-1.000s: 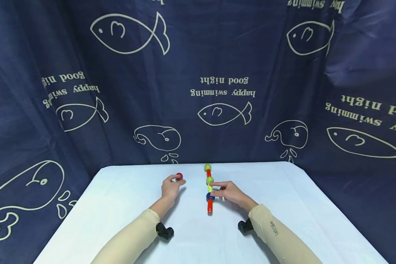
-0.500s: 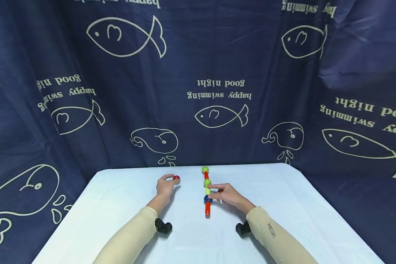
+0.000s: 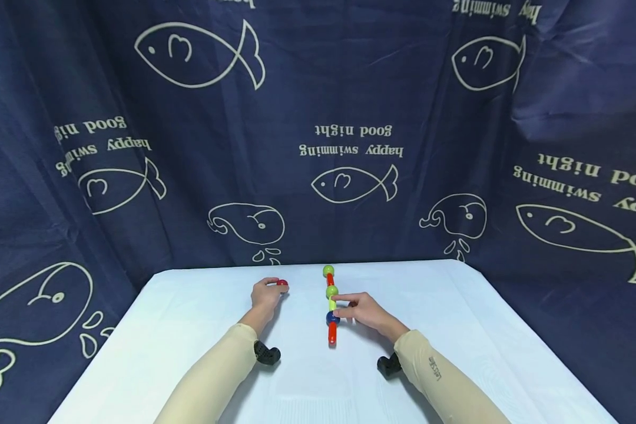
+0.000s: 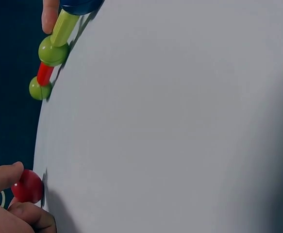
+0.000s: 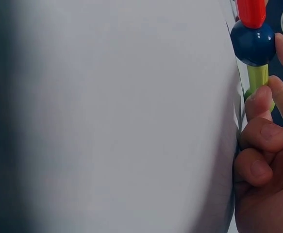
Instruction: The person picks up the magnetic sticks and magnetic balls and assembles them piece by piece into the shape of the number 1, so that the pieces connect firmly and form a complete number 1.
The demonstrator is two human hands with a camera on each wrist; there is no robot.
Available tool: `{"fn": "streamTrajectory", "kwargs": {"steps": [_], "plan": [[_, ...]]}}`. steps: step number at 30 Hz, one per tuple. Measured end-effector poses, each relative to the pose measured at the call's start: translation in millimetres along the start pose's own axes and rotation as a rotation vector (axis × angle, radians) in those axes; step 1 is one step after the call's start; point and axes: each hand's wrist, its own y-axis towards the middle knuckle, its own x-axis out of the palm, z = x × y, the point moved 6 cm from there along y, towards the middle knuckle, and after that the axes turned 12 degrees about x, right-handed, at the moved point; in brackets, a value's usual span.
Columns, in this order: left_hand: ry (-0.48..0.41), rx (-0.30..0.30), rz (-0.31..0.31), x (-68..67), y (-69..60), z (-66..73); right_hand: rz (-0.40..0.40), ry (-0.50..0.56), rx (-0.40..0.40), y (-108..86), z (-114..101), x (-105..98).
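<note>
In the head view, a chain of balls and rods [image 3: 332, 334] lies lengthwise on the table: red rod, blue ball [image 5: 254, 43], yellow-green rod [image 5: 258, 75], green ball [image 3: 331, 291], short red rod, and a green ball [image 4: 40, 89] at the far end. My right hand [image 3: 367, 309] holds it from the right, with one digit at the blue ball and fingers against the yellow-green rod. Left of the chain, apart from it, my left hand [image 3: 265, 296] pinches a red ball [image 4: 28, 187] between thumb and fingers, close to the tabletop.
A white cloth covers the table [image 3: 307, 383]. Behind its far edge hangs a dark blue curtain [image 3: 350, 229] printed with fish and whales. Black devices [image 3: 267, 353] are worn at both wrists, below the beige sleeves [image 3: 212, 371].
The head view has shifted slightly. My left hand has edged left, and its thumb now lies across the near side of the red ball. The right hand keeps its place on the chain.
</note>
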Motion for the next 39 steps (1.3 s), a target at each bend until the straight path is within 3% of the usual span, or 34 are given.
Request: {"fn": "streamTrajectory", "kwargs": {"steps": [15,39], "plan": [[-0.011,0.018,0.004,-1.0,-5.4,10.0,0.005,0.004,0.002,-2.1,-5.0,-3.4],[0.011,0.033,-0.011,-2.0,-7.2,3.1,0.004,-0.004,0.018,-1.9,-2.8,-0.1]]}}
